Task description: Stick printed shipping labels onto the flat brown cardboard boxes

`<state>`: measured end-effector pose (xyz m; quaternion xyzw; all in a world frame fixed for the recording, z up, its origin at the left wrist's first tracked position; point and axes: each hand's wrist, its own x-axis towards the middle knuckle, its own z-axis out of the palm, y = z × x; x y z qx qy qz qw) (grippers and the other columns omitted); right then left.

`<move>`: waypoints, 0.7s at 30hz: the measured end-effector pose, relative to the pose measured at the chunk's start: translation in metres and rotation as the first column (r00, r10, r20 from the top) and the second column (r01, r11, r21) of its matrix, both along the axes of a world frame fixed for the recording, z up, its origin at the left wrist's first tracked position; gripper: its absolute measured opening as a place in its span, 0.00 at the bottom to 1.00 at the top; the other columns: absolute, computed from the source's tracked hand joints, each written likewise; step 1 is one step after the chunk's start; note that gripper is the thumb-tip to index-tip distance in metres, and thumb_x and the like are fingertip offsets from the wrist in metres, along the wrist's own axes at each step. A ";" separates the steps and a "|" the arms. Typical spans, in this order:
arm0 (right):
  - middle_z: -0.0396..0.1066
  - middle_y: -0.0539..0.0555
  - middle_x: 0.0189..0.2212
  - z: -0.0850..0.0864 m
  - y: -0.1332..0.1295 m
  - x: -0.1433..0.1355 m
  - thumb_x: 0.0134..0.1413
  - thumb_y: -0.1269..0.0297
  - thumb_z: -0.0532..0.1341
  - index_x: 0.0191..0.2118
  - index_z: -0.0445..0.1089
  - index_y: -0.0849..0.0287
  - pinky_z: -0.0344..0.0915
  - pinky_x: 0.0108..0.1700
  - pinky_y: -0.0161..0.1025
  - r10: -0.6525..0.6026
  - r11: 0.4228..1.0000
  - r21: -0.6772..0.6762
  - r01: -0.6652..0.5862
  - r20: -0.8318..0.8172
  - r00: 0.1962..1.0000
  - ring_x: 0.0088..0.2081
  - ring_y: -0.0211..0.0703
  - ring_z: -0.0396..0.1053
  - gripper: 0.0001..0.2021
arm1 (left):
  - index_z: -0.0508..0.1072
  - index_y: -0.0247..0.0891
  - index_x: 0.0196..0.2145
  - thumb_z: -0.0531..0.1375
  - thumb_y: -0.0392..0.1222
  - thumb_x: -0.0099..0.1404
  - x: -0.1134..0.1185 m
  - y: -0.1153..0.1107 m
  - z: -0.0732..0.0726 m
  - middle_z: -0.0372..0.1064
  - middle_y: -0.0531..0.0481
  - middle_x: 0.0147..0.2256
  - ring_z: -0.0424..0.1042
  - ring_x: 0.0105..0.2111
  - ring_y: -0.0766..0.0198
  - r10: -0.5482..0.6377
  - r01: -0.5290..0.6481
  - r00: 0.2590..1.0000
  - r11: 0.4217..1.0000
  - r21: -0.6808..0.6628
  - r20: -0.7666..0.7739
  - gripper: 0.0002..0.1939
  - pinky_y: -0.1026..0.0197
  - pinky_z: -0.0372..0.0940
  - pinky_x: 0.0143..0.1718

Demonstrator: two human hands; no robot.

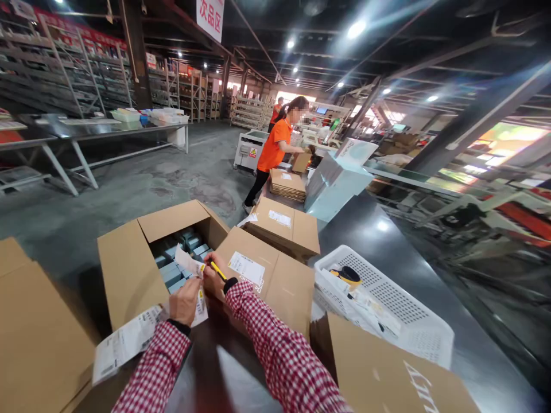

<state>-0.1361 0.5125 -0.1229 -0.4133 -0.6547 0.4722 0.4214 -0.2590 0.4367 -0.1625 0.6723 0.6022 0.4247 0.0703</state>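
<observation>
My left hand is closed on a strip of white printed labels, whose long end trails down to the left. Close beside it, my right hand grips a slim yellow-and-black tool, a pen or a cutter; I cannot tell which. A curled end of the label strip rises between the hands, and the right fingertips seem to touch it. Behind the hands stands an open cardboard box holding several small grey-blue boxes. To the right of my right hand is a closed carton bearing a white label.
A white perforated basket with a tape roll stands on the metal table. More cartons sit at front right and far left. Beyond, a person in an orange shirt works beside stacked flat cardboard.
</observation>
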 end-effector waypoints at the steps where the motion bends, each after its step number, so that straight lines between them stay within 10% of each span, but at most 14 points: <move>1: 0.61 0.42 0.23 -0.004 0.008 0.003 0.41 0.70 0.56 0.35 0.59 0.55 0.61 0.30 0.33 -0.012 0.999 0.042 0.008 0.090 0.996 0.24 0.34 0.61 0.11 | 0.77 0.39 0.40 0.51 0.37 0.66 0.003 0.007 -0.003 0.76 0.41 0.42 0.76 0.34 0.56 -0.013 0.012 0.999 0.999 -0.035 -0.036 0.14 0.60 0.67 0.33; 12: 0.63 0.45 0.23 -0.030 0.028 0.029 0.35 0.74 0.58 0.30 0.62 0.55 0.59 0.36 0.35 -0.060 0.991 0.133 0.019 0.314 0.948 0.28 0.38 0.60 0.10 | 0.76 0.45 0.37 0.55 0.45 0.65 -0.001 0.027 0.002 0.72 0.49 0.44 0.73 0.31 0.61 -0.176 0.156 0.983 0.943 -0.294 -0.045 0.10 0.62 0.62 0.29; 21: 0.66 0.47 0.29 -0.033 0.024 0.036 0.43 0.69 0.55 0.35 0.60 0.55 0.63 0.39 0.39 -0.201 0.978 0.089 0.190 0.144 0.969 0.33 0.39 0.65 0.09 | 0.66 0.30 0.49 0.61 0.50 0.60 -0.002 0.043 -0.020 0.69 0.40 0.43 0.72 0.42 0.55 0.165 -0.004 0.935 0.889 -0.458 0.313 0.25 0.51 0.66 0.43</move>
